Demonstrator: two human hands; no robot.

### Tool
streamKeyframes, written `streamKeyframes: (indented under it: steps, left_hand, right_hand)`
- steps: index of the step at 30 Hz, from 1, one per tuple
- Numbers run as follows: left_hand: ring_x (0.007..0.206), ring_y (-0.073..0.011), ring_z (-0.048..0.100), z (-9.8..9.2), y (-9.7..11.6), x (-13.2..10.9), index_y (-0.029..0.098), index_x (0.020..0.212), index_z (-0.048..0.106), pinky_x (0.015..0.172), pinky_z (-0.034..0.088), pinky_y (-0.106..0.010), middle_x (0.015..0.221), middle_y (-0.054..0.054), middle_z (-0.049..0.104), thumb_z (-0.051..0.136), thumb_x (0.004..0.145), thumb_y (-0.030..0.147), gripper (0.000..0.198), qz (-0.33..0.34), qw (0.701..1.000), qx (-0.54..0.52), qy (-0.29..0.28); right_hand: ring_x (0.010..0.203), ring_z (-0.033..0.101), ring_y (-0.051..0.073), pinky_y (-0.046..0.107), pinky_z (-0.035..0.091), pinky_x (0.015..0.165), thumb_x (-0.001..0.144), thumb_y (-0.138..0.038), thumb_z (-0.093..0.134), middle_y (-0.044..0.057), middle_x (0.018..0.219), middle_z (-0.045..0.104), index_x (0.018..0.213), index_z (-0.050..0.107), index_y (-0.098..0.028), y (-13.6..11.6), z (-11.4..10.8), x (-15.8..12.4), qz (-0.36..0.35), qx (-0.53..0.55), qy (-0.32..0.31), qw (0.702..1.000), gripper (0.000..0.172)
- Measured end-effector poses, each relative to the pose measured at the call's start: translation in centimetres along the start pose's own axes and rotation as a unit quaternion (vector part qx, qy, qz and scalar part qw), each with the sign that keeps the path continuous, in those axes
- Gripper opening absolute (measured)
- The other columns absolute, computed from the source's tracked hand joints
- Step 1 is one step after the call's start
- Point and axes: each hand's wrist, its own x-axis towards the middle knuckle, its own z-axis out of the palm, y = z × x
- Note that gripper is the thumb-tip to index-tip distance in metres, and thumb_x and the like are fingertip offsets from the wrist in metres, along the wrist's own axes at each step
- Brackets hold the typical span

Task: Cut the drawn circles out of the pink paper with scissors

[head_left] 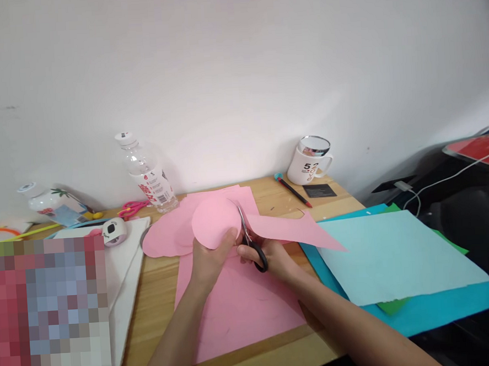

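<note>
Scissors (pixel 248 239), one pair, cut one pink circle (pixel 214 223).

My left hand (pixel 210 257) grips a rounded pink paper cutout (pixel 214 222) while my right hand (pixel 269 257) works black-handled scissors (pixel 251 243) along its edge. Beneath them a pink sheet (pixel 243 304) covers the wooden desk (pixel 160 287); light blue paper (pixel 398 256) lies to my right, a water bottle (pixel 147 175) and white mug (pixel 312 162) behind.

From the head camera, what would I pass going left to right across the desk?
Bottle lying down → upright water bottle → left hand gripping the pink paper circle → right hand holding scissors → pale blue sheet.
</note>
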Motion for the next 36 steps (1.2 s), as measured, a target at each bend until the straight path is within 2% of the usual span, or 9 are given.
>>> streamKeyframes:
  steps: [4,8,11,14,18,21,26,36]
  left_hand:
    - [0.079,-0.0223,0.066,-0.08,-0.20,0.07,0.014,0.080,0.065,0.070,0.053,-0.031,0.079,-0.006,0.071,0.065,0.065,0.033,0.025,0.012,1.000,0.007,0.000]
    - [0.070,-0.0218,0.065,0.01,-0.63,0.16,0.013,0.072,0.064,0.061,0.053,-0.029,0.069,-0.006,0.069,0.065,0.065,0.037,0.025,0.009,0.999,0.029,0.037]
    - [0.082,-0.0229,0.065,0.14,-0.66,0.15,0.013,0.084,0.064,0.068,0.053,-0.030,0.082,-0.008,0.070,0.065,0.066,0.038,0.031,0.026,0.998,0.021,0.047]
    - [0.088,-0.0235,0.065,0.21,-0.50,0.13,0.014,0.088,0.064,0.073,0.053,-0.032,0.089,-0.008,0.070,0.066,0.066,0.037,0.032,0.025,0.999,0.020,0.016]
    - [0.095,-0.0251,0.063,0.22,-0.46,0.13,0.015,0.096,0.063,0.079,0.053,-0.035,0.098,-0.009,0.069,0.069,0.063,0.033,0.038,0.002,1.000,0.016,-0.002]
    - [0.099,-0.0260,0.062,0.17,-0.61,0.14,0.015,0.099,0.062,0.082,0.052,-0.036,0.102,-0.009,0.069,0.070,0.063,0.033,0.041,0.004,1.000,0.010,-0.006]
    - [0.100,-0.0262,0.062,0.10,-0.54,0.18,0.015,0.100,0.063,0.082,0.052,-0.036,0.103,-0.009,0.069,0.070,0.063,0.032,0.042,-0.001,1.000,0.015,-0.005]
    - [0.090,-0.0246,0.065,0.09,-0.30,0.14,0.014,0.085,0.067,0.075,0.054,-0.033,0.089,-0.008,0.072,0.070,0.062,0.031,0.029,-0.015,1.000,0.025,0.001]
  right_hand:
    - [0.050,0.043,0.010,0.025,0.036,0.047,0.070,-0.050,0.064,-0.004,0.054,0.046,0.066,0.051,-0.019,-0.21,0.07,0.01,-0.001,0.008,0.007,1.000,0.034]
    - [0.049,0.043,0.010,0.025,0.038,0.047,0.066,-0.050,0.067,-0.003,0.055,0.047,0.063,0.048,-0.019,-0.30,0.25,-0.01,0.006,0.016,0.006,1.000,0.036]
    - [0.049,0.043,0.010,0.025,0.038,0.047,0.066,-0.046,0.068,-0.003,0.054,0.047,0.065,0.050,-0.019,-0.06,0.42,-0.03,0.018,0.013,0.007,1.000,0.033]
    - [0.051,0.043,0.011,0.025,0.037,0.049,0.068,-0.042,0.068,-0.003,0.057,0.048,0.069,0.053,-0.018,0.10,0.39,0.03,0.017,0.015,0.012,1.000,0.028]
    - [0.064,0.048,0.015,0.028,0.042,0.060,0.066,-0.038,0.071,-0.001,0.065,0.053,0.069,0.057,-0.019,-0.19,0.03,0.13,-0.026,0.001,0.035,0.999,0.024]
    - [0.071,0.049,0.017,0.029,0.044,0.066,0.064,-0.038,0.073,0.001,0.071,0.057,0.070,0.058,-0.019,-0.51,-0.12,0.07,-0.023,-0.003,0.057,0.998,0.026]
    - [0.073,0.049,0.016,0.028,0.044,0.064,0.064,-0.041,0.073,0.002,0.079,0.058,0.078,0.059,-0.018,-0.45,-0.09,-0.02,-0.023,-0.005,0.057,0.998,0.030]
    - [0.057,0.040,0.011,0.024,0.037,0.054,0.066,-0.043,0.070,-0.003,0.063,0.046,0.073,0.052,-0.018,-0.21,-0.15,0.17,-0.042,0.005,0.031,0.999,0.032]
